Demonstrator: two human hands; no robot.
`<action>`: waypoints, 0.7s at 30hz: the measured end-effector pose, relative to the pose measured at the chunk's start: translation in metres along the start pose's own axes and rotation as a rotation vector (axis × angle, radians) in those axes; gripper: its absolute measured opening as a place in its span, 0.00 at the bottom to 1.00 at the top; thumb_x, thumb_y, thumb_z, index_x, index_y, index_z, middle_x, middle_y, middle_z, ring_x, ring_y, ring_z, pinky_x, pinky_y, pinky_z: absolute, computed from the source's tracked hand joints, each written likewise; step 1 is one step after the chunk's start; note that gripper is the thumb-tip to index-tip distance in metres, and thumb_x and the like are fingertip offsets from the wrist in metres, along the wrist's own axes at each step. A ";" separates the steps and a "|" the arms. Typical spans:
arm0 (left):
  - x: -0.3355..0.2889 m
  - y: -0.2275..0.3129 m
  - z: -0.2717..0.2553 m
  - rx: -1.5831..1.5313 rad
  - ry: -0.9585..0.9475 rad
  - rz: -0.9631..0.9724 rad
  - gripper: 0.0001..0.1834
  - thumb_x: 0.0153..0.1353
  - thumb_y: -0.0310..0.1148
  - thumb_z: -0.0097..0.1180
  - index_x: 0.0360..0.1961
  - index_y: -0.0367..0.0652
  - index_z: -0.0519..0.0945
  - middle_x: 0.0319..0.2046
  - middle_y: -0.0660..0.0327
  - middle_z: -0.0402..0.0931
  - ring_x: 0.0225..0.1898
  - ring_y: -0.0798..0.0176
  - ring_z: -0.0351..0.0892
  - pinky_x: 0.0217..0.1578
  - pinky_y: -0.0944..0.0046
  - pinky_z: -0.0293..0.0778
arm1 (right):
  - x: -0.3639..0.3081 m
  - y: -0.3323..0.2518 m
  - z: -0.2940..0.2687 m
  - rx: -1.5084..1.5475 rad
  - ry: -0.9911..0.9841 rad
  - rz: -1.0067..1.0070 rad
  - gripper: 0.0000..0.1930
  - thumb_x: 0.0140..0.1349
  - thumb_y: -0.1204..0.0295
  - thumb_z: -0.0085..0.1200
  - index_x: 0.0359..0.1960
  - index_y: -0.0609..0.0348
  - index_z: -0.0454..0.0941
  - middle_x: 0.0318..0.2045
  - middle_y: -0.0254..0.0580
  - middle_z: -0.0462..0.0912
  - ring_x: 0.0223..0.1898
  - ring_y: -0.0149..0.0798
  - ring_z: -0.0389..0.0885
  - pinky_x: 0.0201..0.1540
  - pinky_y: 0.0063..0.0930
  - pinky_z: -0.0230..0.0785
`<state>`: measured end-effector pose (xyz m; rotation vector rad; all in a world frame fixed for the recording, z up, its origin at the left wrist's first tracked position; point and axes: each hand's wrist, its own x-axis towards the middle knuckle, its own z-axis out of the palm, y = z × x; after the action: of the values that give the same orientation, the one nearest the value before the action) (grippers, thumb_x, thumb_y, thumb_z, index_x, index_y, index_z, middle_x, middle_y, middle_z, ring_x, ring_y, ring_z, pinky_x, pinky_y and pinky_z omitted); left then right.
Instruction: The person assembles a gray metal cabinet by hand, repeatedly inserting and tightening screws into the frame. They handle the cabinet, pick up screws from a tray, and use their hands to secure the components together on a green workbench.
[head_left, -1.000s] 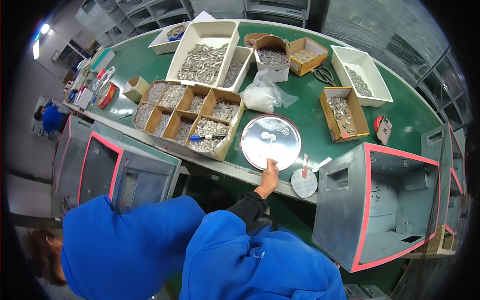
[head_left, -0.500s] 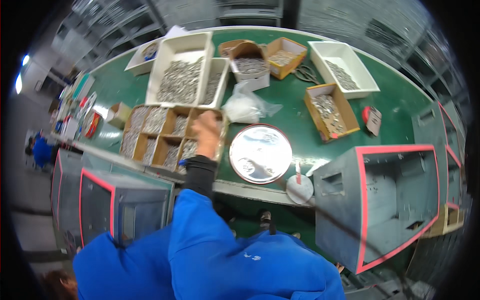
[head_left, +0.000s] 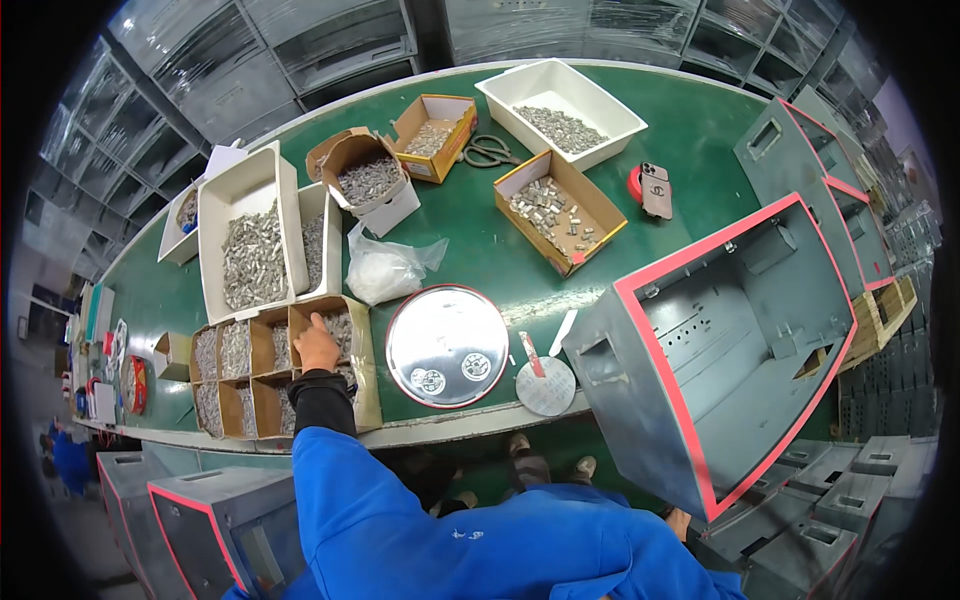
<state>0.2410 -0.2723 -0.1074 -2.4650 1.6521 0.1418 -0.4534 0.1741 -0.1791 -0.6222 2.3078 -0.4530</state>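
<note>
My left hand (head_left: 317,346) reaches into a divided cardboard box (head_left: 366,395) at the near left table edge. One finger is stretched out, apart from the others, over an upper compartment; the other fingertips are partly hidden, and I see nothing held. Small silvery metal pieces (head_left: 236,345) fill several compartments. At the lower right, a small part of my right hand (head_left: 678,523) shows beside the grey metal cabinet (head_left: 640,400) with pink-red edging; its fingers are mostly hidden. A round silvery lidlike disc (head_left: 448,340) with a red rim lies right of the divided box.
Behind the divided box stand white bins (head_left: 215,250) with metal pieces and a clear plastic bag (head_left: 385,265). Farther right are scissors (head_left: 490,152), an open carton (head_left: 588,245), a white tray (head_left: 625,128) and a phone (head_left: 656,192). A smaller disc (head_left: 546,388) lies at the front edge.
My view has turned to the right, so the table things sit farther left in the picture. My left hand remains at the divided box, with one finger now plainly extended.
</note>
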 end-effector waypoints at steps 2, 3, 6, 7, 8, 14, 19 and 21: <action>-0.005 0.002 -0.004 -0.035 0.136 -0.022 0.15 0.54 0.27 0.47 0.44 0.42 0.65 0.32 0.48 0.79 0.38 0.41 0.77 0.44 0.44 0.65 | -0.001 0.003 0.001 -0.006 -0.006 -0.003 0.07 0.61 0.72 0.40 0.36 0.62 0.68 0.31 0.51 0.73 0.34 0.50 0.72 0.36 0.39 0.64; -0.006 0.002 -0.007 -0.084 0.159 -0.015 0.13 0.54 0.26 0.46 0.43 0.42 0.65 0.32 0.48 0.78 0.38 0.41 0.77 0.44 0.44 0.65 | 0.000 0.005 0.000 -0.011 -0.013 -0.007 0.07 0.61 0.72 0.40 0.36 0.62 0.68 0.31 0.52 0.73 0.34 0.50 0.72 0.37 0.39 0.64; -0.007 0.004 -0.009 -0.204 0.230 0.013 0.11 0.54 0.24 0.45 0.39 0.41 0.65 0.32 0.47 0.77 0.39 0.41 0.75 0.43 0.43 0.64 | 0.004 0.007 -0.002 -0.023 -0.027 -0.040 0.07 0.61 0.73 0.41 0.36 0.62 0.69 0.32 0.52 0.74 0.34 0.51 0.72 0.37 0.40 0.64; -0.006 0.003 -0.008 -0.222 0.259 0.018 0.10 0.53 0.23 0.45 0.39 0.41 0.66 0.32 0.46 0.77 0.39 0.40 0.75 0.42 0.43 0.64 | 0.005 0.009 -0.002 -0.041 -0.032 -0.042 0.07 0.61 0.73 0.41 0.36 0.62 0.69 0.32 0.53 0.74 0.34 0.51 0.72 0.37 0.40 0.64; -0.007 0.002 -0.007 -0.242 0.286 0.020 0.10 0.53 0.23 0.44 0.38 0.41 0.66 0.32 0.46 0.76 0.40 0.40 0.74 0.42 0.42 0.63 | 0.007 0.011 -0.005 -0.054 -0.037 -0.057 0.07 0.61 0.73 0.41 0.36 0.62 0.69 0.32 0.53 0.74 0.34 0.52 0.72 0.37 0.40 0.64; -0.019 0.021 -0.008 -0.951 0.826 -0.046 0.06 0.56 0.21 0.42 0.35 0.40 0.65 0.25 0.55 0.68 0.31 0.51 0.68 0.40 0.54 0.64 | 0.033 0.025 -0.013 -0.423 -0.045 -0.469 0.07 0.60 0.74 0.41 0.35 0.62 0.70 0.32 0.54 0.75 0.35 0.54 0.73 0.37 0.42 0.65; -0.202 0.173 -0.043 -1.885 -0.176 -0.190 0.03 0.60 0.31 0.48 0.33 0.45 0.68 0.29 0.64 0.69 0.30 0.71 0.67 0.32 0.67 0.65 | 0.052 0.017 -0.011 -0.268 0.108 -0.867 0.14 0.62 0.68 0.47 0.43 0.65 0.73 0.33 0.45 0.73 0.40 0.41 0.70 0.49 0.35 0.62; -0.285 0.198 0.012 -2.268 -0.724 -0.323 0.02 0.65 0.33 0.43 0.34 0.50 0.67 0.28 0.67 0.65 0.29 0.69 0.65 0.30 0.69 0.63 | 0.052 -0.020 -0.011 0.028 -0.118 -0.705 0.13 0.63 0.68 0.46 0.43 0.65 0.73 0.35 0.44 0.75 0.41 0.40 0.72 0.48 0.33 0.63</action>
<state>-0.0511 -0.0844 -0.0871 -2.1725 0.1553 3.6739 -0.4885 0.1311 -0.1892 -1.4118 1.9139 -0.7405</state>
